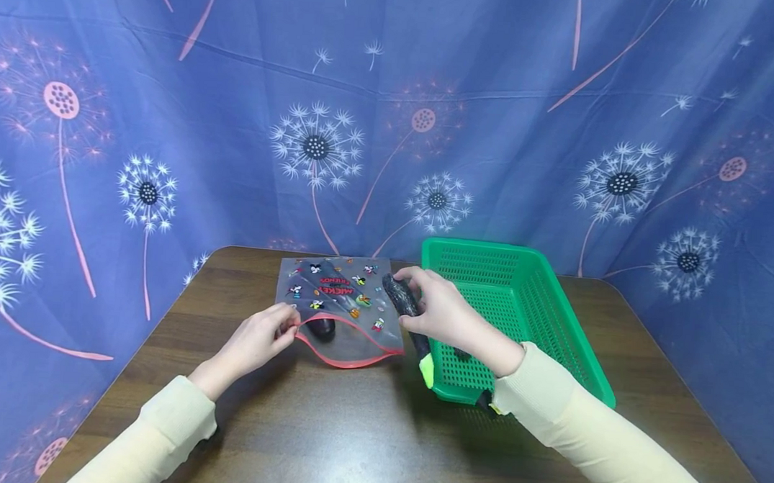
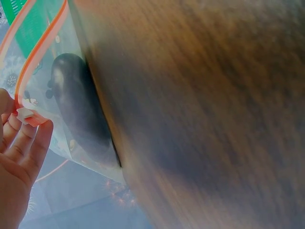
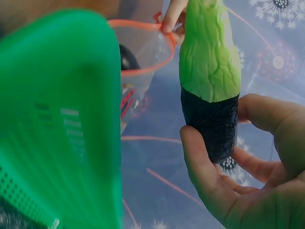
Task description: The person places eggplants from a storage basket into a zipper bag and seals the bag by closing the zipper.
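Note:
My left hand (image 1: 262, 337) pinches one end of the red zip edge of a clear printed bag (image 1: 392, 334). The bag lies on the table with its mouth parted toward me. Inside it is a smooth, dark, rounded eggplant-like thing (image 2: 78, 102), partly covered by the bag's print in the head view. Between thumb and fingers, my right hand (image 1: 445, 312) holds a long black eggplant (image 1: 399, 294) with a wrinkled surface and a light green end (image 3: 209, 52). It is tilted, green end toward me, between the bag and the green basket (image 1: 574, 329).
The perforated basket stands on the wooden table (image 1: 327, 426) to the right of the bag, under my right forearm. A dark, rough thing (image 1: 462, 354) lies in it, mostly hidden by the arm. A blue dandelion-print cloth (image 1: 379, 126) hangs behind the table.

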`<state>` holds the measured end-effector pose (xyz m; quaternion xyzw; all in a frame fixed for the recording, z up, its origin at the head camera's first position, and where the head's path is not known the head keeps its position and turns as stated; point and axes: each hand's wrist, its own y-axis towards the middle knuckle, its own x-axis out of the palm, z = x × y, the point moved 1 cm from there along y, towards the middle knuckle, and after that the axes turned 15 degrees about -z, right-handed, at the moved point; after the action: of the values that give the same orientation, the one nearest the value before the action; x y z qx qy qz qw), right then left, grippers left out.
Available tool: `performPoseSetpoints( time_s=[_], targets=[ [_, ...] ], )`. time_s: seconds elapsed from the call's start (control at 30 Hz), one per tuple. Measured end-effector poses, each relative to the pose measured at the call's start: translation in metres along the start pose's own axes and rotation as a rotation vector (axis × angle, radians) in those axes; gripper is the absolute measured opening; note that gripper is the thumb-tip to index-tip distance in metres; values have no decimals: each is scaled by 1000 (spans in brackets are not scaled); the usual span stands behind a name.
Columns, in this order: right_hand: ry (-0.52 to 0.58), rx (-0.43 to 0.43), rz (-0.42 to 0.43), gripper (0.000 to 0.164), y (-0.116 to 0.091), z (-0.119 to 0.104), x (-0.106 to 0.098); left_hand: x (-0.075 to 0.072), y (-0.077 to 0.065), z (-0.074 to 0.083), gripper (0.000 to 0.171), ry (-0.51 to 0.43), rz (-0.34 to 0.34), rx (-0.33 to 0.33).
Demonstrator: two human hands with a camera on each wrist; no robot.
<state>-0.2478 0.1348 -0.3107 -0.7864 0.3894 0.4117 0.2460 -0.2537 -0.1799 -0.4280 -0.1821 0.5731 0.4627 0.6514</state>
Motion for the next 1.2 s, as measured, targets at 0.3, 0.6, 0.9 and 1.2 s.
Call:
performPoseSetpoints(
  time_s=[0.3,0.6,0.9,1.2],
  targets=[
    [36,-80,-7,60,9,-11,26,2,2,1,9,-3,-3,1],
    [-99,-106,-1,60,16,-17,56,1,2,2,12,-7,-8,-3],
    [-193,-101,2,61,22,-19,86,1,2,2,11,-2,-5,0],
    [-237,-151,-62,60,31,-22,111,2,3,3,13,-3,12,19]
  ],
)
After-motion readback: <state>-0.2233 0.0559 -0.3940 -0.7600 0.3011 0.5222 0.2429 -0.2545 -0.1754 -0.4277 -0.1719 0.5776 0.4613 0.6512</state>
